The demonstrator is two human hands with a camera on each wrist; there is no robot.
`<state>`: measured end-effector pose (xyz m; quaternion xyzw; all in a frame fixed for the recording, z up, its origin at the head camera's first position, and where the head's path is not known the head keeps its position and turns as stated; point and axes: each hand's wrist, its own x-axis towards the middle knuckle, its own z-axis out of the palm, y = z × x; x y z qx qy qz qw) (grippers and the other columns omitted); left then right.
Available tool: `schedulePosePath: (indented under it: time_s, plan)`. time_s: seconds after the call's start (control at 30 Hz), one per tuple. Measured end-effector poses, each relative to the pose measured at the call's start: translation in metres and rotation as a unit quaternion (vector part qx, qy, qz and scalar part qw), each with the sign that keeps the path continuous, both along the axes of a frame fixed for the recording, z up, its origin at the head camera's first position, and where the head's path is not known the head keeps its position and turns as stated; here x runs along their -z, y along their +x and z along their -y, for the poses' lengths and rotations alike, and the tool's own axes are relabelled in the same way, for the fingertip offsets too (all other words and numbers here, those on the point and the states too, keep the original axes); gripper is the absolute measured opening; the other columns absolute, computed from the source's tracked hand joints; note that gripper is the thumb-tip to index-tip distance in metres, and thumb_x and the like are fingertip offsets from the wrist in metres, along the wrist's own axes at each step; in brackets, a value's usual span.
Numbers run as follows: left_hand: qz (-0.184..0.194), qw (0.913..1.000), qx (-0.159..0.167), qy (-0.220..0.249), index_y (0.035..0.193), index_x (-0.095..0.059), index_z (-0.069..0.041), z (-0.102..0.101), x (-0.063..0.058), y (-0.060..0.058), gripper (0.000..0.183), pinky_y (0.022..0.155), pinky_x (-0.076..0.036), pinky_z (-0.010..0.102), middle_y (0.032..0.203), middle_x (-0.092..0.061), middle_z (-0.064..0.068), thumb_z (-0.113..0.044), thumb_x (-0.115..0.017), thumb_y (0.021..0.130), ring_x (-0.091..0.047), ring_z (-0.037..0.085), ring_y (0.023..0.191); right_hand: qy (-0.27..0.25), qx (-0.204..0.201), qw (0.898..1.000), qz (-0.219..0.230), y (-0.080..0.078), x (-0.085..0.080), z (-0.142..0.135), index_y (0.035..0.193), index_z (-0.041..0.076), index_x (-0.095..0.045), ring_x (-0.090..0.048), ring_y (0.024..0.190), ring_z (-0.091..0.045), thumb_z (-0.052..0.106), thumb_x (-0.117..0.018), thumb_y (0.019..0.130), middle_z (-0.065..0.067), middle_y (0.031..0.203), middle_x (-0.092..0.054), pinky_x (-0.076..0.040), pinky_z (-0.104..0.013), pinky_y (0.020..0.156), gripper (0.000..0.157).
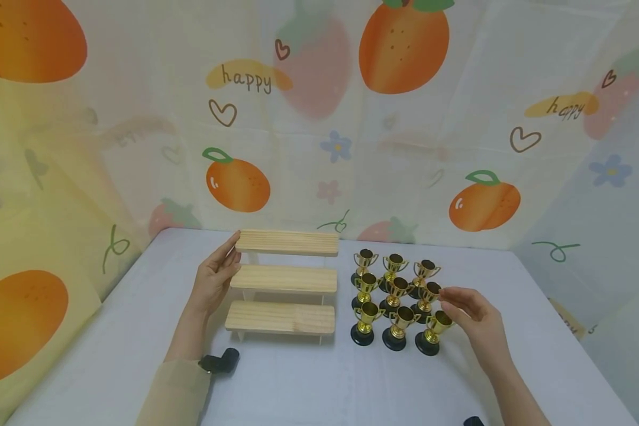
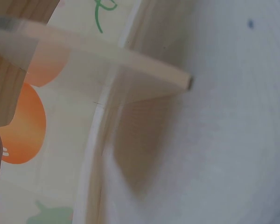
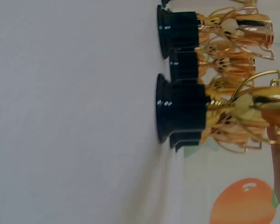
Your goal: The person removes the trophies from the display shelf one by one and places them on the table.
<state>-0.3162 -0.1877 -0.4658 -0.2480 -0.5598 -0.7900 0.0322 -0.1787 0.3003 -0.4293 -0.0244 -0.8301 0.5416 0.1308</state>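
Note:
A three-tier wooden display stand (image 1: 283,279) with clear supports stands on the white cloth. My left hand (image 1: 213,278) holds the left end of its top board, fingers and thumb at the board's edge; a wooden board (image 2: 2,88) fills the upper left of the left wrist view. Several small gold trophy cups on black bases stand upright in three rows right of the stand. At the right end of the middle row, my right hand (image 1: 476,316) has fingertips at one trophy's (image 1: 426,300) handle. The front-right trophy (image 1: 433,332) is just below them.
Fruit-printed sheeting (image 1: 298,148) hangs behind the table and along both sides. A white cloth (image 1: 309,384) covers the tabletop. The stand and the front-left trophy (image 1: 365,324) are separated by a narrow strip of cloth.

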Motion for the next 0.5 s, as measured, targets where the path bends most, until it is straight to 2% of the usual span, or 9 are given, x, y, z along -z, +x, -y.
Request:
schedulePosePath:
  time_s: [0.1,0.3,0.4,0.47,0.5]
  plan:
    - [0.002,1.0,-0.007,-0.001,0.152,-0.025,0.006,0.0,0.0,0.0,0.063,0.114,-0.038,0.014,0.158,-0.039,-0.011,0.016,-0.047,0.094,-0.046,-0.01,0.133,-0.003,0.018,1.0,-0.023,-0.004,-0.008,0.008,0.125,0.003,-0.06,-0.062,0.101,0.011,0.023,-0.066,0.095,0.025,0.107,-0.066,-0.054,-0.005,0.085,0.037]
    - [0.008,0.9981,-0.05,-0.036,0.149,-0.031,0.008,0.001,-0.006,0.001,0.062,0.111,-0.042,0.013,0.15,-0.048,-0.016,0.013,-0.054,0.092,-0.051,-0.008,0.129,-0.01,0.03,0.997,-0.069,-0.011,-0.023,0.024,0.122,0.002,-0.062,-0.064,0.1,0.009,0.018,-0.067,0.094,0.023,0.107,-0.066,-0.056,-0.005,0.084,0.033]
    - [0.011,0.9944,-0.071,-0.077,0.149,-0.035,0.006,0.001,-0.011,0.003,0.058,0.112,-0.042,0.01,0.155,-0.046,-0.008,0.005,-0.057,0.095,-0.048,-0.008,0.131,0.019,0.035,0.997,-0.073,-0.014,-0.03,0.031,0.122,0.005,-0.063,-0.06,0.104,0.012,0.021,-0.066,0.095,0.022,0.11,-0.065,-0.052,-0.002,0.088,0.032]
    - [0.014,0.9885,-0.094,-0.118,0.149,-0.038,0.003,0.002,-0.016,0.004,0.056,0.113,-0.04,0.009,0.158,-0.042,0.001,-0.004,-0.058,0.098,-0.046,-0.005,0.135,0.048,0.032,0.996,-0.072,-0.016,-0.033,0.036,0.123,0.006,-0.064,-0.054,0.11,0.016,0.024,-0.066,0.095,0.013,0.117,-0.067,-0.047,0.001,0.094,0.033]
    - [0.014,0.984,-0.105,-0.143,0.149,-0.038,0.001,0.002,-0.019,0.005,0.055,0.114,-0.039,0.009,0.159,-0.04,0.004,-0.009,-0.057,0.099,-0.043,0.001,0.14,0.066,0.031,0.995,-0.075,-0.017,-0.035,0.039,0.124,0.007,-0.064,-0.051,0.112,0.018,0.025,-0.067,0.095,0.008,0.121,-0.067,-0.043,0.002,0.097,0.034]
